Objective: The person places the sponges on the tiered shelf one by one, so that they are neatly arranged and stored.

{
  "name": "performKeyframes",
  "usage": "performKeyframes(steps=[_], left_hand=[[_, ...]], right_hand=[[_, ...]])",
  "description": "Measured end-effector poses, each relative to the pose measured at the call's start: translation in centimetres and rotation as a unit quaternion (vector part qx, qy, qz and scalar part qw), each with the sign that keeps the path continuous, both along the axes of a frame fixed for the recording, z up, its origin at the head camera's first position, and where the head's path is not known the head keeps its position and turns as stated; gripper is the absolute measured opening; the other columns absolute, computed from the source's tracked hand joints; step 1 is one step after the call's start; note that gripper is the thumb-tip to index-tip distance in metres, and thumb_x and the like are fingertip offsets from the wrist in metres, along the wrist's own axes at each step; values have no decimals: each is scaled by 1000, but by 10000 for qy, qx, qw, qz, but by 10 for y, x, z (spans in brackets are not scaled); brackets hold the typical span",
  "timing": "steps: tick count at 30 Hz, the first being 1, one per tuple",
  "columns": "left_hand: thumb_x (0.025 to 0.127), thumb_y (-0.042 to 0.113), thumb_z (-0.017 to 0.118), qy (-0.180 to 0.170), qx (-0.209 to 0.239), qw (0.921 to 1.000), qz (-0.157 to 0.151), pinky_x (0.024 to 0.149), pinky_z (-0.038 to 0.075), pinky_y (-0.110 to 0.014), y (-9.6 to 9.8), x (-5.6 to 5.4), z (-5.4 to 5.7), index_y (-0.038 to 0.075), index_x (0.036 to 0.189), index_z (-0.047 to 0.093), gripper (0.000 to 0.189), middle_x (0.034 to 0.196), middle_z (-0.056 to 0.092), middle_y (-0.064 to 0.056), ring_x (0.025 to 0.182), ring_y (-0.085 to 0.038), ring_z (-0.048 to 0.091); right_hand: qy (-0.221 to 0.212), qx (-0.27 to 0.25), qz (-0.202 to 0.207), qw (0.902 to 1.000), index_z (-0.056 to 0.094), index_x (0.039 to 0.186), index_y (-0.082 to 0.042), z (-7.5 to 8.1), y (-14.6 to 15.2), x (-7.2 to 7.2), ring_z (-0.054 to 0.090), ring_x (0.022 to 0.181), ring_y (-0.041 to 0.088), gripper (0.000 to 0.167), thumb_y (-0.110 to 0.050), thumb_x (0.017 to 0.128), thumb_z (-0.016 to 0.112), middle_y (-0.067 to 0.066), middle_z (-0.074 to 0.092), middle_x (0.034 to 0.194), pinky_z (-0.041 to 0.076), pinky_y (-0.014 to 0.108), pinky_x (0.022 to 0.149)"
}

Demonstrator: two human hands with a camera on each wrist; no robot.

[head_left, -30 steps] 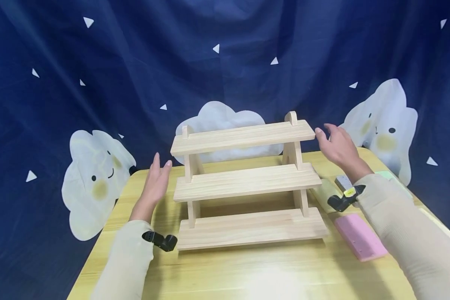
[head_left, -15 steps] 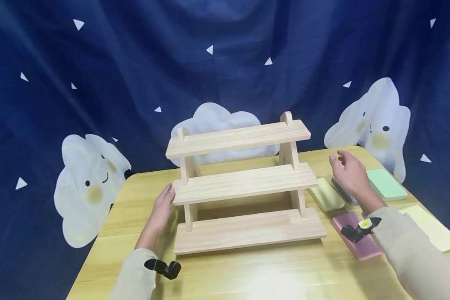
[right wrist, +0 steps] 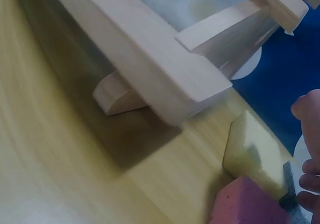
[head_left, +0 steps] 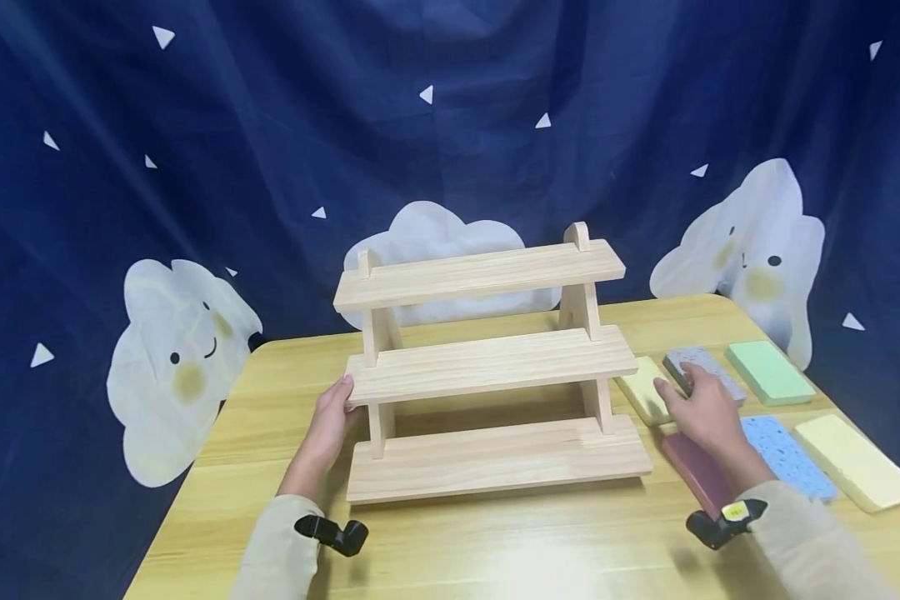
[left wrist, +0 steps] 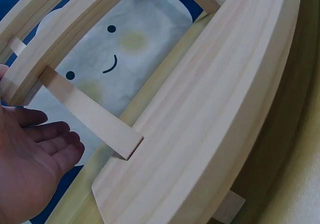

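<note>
A three-tier wooden display shelf (head_left: pixel 487 364) stands upright on the table. My left hand (head_left: pixel 328 425) grips the left end of its middle board, thumb at the end and fingers below; in the left wrist view those fingers (left wrist: pixel 55 139) bend loosely under the board. My right hand (head_left: pixel 708 408) hovers over the sponges right of the shelf, thumb and fingers spread, holding nothing. Beneath its fingertips lies a grey speckled sponge (head_left: pixel 722 377). A yellow sponge (head_left: pixel 642 392) lies left of the thumb. The dark pink sponge (head_left: pixel 693 471) is partly hidden by the wrist.
Farther right lie a green sponge (head_left: pixel 770 372), a blue speckled sponge (head_left: pixel 787 458) and a pale yellow sponge (head_left: pixel 858 461). The wooden table (head_left: pixel 270 400) ends at a dark blue curtain (head_left: pixel 285 125) printed with clouds.
My left hand has come down from beside the shelf onto its middle board. The right hand has dropped from the top board's right end to over the sponges, exposing more of them.
</note>
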State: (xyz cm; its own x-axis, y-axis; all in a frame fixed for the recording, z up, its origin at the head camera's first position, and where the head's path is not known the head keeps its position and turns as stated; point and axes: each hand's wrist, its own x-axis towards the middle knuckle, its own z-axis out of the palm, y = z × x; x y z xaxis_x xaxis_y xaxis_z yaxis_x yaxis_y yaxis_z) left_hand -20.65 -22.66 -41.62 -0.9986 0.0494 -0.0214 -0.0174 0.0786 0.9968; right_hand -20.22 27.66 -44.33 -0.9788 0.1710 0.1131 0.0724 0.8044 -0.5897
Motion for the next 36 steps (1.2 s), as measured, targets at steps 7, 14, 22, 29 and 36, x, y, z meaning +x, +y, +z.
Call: performKeyframes(steps=[7,14,22,29,36], left_hand=[[103,31,26,-65,499,9985,233,102,38,-36,1,-4,-3,-11,136,38,54,121,49,-15,105,-9,55],[103,30,28,-18,1066,9941,188,95,43,-28,1,-4,-7,-9,137,37,53,113,54,-2,103,-7,56],[102,29,29,158,1263,9916,233,87,45,-26,3,-6,-12,-13,134,38,54,101,59,5,96,-7,57],[102,28,30,431,1222,9914,175,83,46,-26,5,-10,-17,-14,127,45,51,97,60,4,90,-8,58],[102,29,29,558,1186,9909,307,81,45,-23,3,-9,-19,-16,129,41,53,97,58,3,90,-7,57]], right_hand=[[-97,253,-58,9996,33,134,18,-9,-2,3,36,115,58,80,-48,92,49,43,38,126,31,64,94],[-199,540,13,9983,33,132,20,-14,-7,3,39,109,59,83,-49,90,52,45,39,121,34,65,91],[-122,936,131,9954,44,122,16,-22,-8,3,51,89,52,78,-52,86,58,39,49,101,43,57,69],[-12,1079,64,9941,51,92,5,-27,-7,4,50,66,32,60,-53,81,63,21,51,78,34,34,48],[1,1002,116,9949,50,90,5,-26,-10,-1,48,63,29,54,-46,80,67,17,50,74,33,32,47]])
